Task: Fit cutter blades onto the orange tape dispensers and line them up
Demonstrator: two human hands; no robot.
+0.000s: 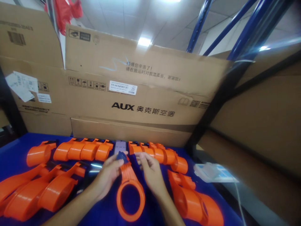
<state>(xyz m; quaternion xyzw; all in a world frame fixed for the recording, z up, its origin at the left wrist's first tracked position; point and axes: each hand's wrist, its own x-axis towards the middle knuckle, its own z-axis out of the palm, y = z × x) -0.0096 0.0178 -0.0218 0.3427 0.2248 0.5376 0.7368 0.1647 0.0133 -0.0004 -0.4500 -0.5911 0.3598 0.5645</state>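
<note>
orange ring part [130, 193] | lower centre of frame, on blue tabletop [14, 153], between both hands | left hand [108, 174] pinches small blue piece [122, 156] at its neck | right hand [150, 171] fingers curled, touching neck | orange dispensers [82, 150] behind

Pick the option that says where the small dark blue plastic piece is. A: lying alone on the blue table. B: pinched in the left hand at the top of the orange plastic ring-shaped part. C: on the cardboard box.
B: the left hand pinches the small dark blue plastic piece at the top of the orange plastic ring-shaped part.
</note>
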